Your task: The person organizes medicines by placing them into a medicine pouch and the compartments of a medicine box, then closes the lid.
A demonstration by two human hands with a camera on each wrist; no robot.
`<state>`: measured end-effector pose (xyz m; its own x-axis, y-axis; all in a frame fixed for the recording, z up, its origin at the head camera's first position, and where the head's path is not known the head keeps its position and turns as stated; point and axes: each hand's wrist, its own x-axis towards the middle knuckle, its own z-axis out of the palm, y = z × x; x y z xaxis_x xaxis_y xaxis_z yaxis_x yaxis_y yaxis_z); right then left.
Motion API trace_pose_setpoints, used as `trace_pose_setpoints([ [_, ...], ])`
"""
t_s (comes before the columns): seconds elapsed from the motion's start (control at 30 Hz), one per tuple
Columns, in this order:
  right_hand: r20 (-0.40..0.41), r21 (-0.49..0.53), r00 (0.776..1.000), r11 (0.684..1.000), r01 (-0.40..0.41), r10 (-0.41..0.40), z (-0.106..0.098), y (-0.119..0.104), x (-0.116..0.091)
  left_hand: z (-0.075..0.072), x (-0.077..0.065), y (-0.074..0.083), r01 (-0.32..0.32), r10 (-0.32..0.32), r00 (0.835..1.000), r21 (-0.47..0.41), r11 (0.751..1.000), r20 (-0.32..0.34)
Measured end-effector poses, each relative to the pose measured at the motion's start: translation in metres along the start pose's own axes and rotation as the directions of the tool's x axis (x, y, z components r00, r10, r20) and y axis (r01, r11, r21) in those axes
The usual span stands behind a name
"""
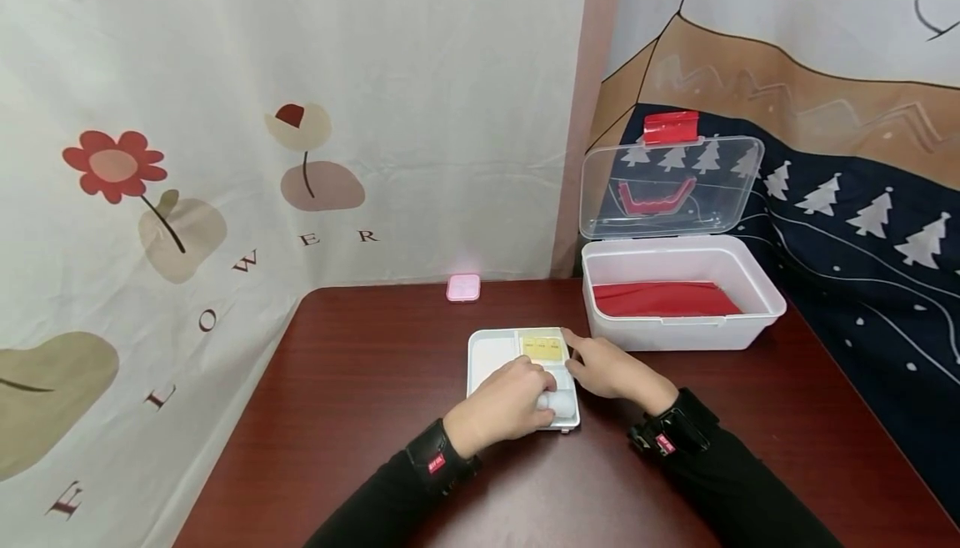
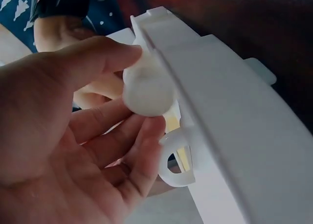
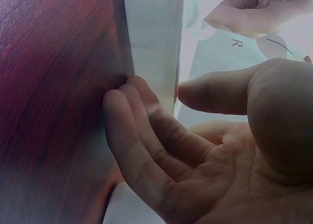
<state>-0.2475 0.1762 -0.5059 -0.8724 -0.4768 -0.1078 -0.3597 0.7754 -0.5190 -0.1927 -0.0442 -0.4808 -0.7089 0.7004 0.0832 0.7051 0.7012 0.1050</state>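
Observation:
A shallow white divided tray (image 1: 495, 349) lies on the table, with a yellow packet (image 1: 542, 349) in one far compartment. My left hand (image 1: 510, 398) reaches over the tray's near part. It grips a small white roll (image 2: 149, 89) between thumb and fingers, beside the tray's wall; the head view shows the roll (image 1: 558, 403) over the near right compartment. At the tray's right side, my right hand (image 1: 606, 364) pinches the side wall (image 3: 155, 38), thumb at the rim and fingertips against the outer face near the table. A white loop handle (image 2: 177, 160) shows below the roll.
Behind the right hand stands a white box (image 1: 675, 334) with a red item (image 1: 663, 299) inside. Its clear lid (image 1: 600, 189) is raised, with a red latch (image 1: 671, 127) on top. A small pink case (image 1: 463, 287) sits at the table's (image 1: 360, 414) back edge.

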Motion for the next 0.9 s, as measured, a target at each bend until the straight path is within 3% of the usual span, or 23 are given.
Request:
trace_pose_setpoints([
  [0.13,0.018,-0.001,0.999,1.0,-0.031,0.031,-0.006,-0.011,-0.004,0.002,-0.001,0.001,-0.006,0.006,1.0,0.046,0.999,0.009],
  [0.3,0.014,-0.005,0.999,0.999,-0.039,0.04,-0.006,-0.014,-0.004,0.0,-0.002,0.0,-0.008,0.008,1.0,0.026,1.0,0.029],
  [0.57,-0.03,-0.001,1.0,1.0,0.008,-0.008,0.011,0.013,0.008,-0.015,-0.003,-0.01,-0.02,0.02,1.0,-0.044,0.999,-0.004],
  [0.67,-0.037,-0.006,0.999,1.0,0.009,-0.009,0.017,0.021,0.012,-0.024,0.0,-0.021,0.041,-0.045,0.999,-0.144,0.989,-0.023],
  [0.73,-0.029,0.0,0.999,1.0,0.015,-0.015,0.017,0.022,0.012,-0.029,0.004,-0.033,0.11,-0.117,0.993,-0.223,0.969,-0.018],
  [0.9,0.012,0.011,1.0,1.0,-0.012,0.012,0.004,0.003,0.004,-0.029,0.02,-0.082,0.282,-0.305,0.952,-0.296,0.912,-0.032],
])
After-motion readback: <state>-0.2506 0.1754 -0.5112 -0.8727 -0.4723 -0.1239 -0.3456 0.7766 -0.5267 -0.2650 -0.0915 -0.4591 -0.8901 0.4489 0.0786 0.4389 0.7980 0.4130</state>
